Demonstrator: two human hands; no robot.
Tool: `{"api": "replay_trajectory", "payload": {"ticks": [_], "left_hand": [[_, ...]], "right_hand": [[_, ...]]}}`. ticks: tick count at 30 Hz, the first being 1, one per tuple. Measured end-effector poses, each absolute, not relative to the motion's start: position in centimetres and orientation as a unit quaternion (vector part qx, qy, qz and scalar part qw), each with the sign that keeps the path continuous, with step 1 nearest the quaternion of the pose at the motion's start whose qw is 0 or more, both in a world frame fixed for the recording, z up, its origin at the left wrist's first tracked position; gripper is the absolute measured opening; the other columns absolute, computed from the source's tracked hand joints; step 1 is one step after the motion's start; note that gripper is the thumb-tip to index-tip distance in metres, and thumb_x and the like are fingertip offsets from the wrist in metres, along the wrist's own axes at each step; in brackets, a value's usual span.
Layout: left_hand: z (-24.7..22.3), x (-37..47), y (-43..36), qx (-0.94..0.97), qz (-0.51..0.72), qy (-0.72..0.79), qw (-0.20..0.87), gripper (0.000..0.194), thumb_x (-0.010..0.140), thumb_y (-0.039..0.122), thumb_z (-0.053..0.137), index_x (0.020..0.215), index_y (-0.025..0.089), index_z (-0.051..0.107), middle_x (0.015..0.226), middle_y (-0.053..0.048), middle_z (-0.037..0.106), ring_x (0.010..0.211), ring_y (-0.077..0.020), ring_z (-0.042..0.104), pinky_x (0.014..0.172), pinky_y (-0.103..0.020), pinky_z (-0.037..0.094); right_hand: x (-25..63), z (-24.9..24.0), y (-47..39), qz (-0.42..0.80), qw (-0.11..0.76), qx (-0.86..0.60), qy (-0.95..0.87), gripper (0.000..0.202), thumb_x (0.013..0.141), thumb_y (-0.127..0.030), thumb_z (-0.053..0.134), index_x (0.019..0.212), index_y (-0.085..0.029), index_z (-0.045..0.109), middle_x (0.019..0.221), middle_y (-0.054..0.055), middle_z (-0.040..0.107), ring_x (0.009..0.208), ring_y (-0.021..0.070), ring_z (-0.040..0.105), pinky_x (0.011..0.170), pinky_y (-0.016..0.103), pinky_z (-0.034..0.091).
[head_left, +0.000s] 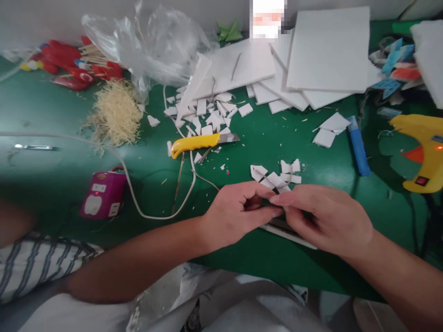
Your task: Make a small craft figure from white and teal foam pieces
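Observation:
My left hand (238, 210) and my right hand (321, 216) meet over the table, thumbs and fingertips pinched close together. Whatever lies between the fingertips is too small or hidden to make out. Just beyond them are white foam pieces with dark strips (275, 179), and a small cluster of cut foam bits (290, 170) sits beside these. Beneath my right hand a flat, pale-edged strip (290, 233) shows in part. Farther off to the left, a yellow-handled utility knife (195, 144) lies with its blade out.
White foam sheets (328, 50) are stacked at the back, with foam scraps (211, 115) before them. A yellow glue gun (420, 154) and a blue stick-like tool (359, 146) are at right. At left are a purple power adapter (104, 196), a white cord (138, 203) and a straw-coloured pile (117, 113).

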State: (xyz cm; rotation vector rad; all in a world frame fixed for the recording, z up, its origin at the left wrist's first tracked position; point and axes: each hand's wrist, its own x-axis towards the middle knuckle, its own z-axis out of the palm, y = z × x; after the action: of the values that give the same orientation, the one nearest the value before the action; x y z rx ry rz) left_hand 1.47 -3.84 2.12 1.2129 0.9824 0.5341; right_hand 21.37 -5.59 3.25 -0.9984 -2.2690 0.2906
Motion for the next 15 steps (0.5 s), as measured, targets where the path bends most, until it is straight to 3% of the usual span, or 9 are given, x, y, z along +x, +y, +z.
{"api": "replay_trajectory", "payload": {"ticks": [5,9,12,15], "left_hand": [[2.2,1.5,-3.8,0.537,0.283,0.438,0.663,0.008,0.076,0.026,0.074,0.074,0.018,0.071,0.056,0.006,0.057,0.050,-0.0049,0.043,0.047,-0.015,0.035],[2.1,0.9,-3.2,0.533,0.336,0.459,0.626,0.009,0.076,0.024,0.076,0.072,0.018,0.073,0.054,0.005,0.058,0.047,-0.0043,0.042,0.043,-0.014,0.034],[2.1,0.1,-2.2,0.527,0.373,0.483,0.592,0.010,0.075,0.026,0.077,0.071,0.017,0.073,0.055,0.004,0.061,0.047,-0.0047,0.045,0.042,-0.013,0.035],[2.0,-0.6,-1.2,0.517,0.394,0.502,0.571,0.011,0.073,0.026,0.079,0.072,0.017,0.074,0.055,0.004,0.061,0.048,-0.0044,0.046,0.041,-0.012,0.036]], "right_hand": [[21.3,3.1,-5.5,0.158,0.323,-0.378,-0.853,0.026,0.095,-0.007,0.050,0.108,-0.027,0.062,0.072,-0.005,0.073,0.055,0.0085,0.065,0.050,0.020,0.051],[21.4,3.2,-5.0,0.049,0.312,-0.411,-0.855,0.022,0.095,-0.014,0.057,0.112,-0.027,0.063,0.087,0.002,0.078,0.071,0.0154,0.072,0.062,0.028,0.058],[21.5,3.3,-4.6,-0.021,0.268,-0.432,-0.861,0.017,0.093,-0.024,0.062,0.110,-0.022,0.064,0.097,0.008,0.077,0.084,0.0223,0.073,0.068,0.035,0.059],[21.4,3.3,-4.2,-0.016,0.197,-0.456,-0.868,0.023,0.094,-0.033,0.060,0.110,-0.017,0.067,0.105,0.013,0.075,0.089,0.0263,0.072,0.069,0.039,0.058]]}}
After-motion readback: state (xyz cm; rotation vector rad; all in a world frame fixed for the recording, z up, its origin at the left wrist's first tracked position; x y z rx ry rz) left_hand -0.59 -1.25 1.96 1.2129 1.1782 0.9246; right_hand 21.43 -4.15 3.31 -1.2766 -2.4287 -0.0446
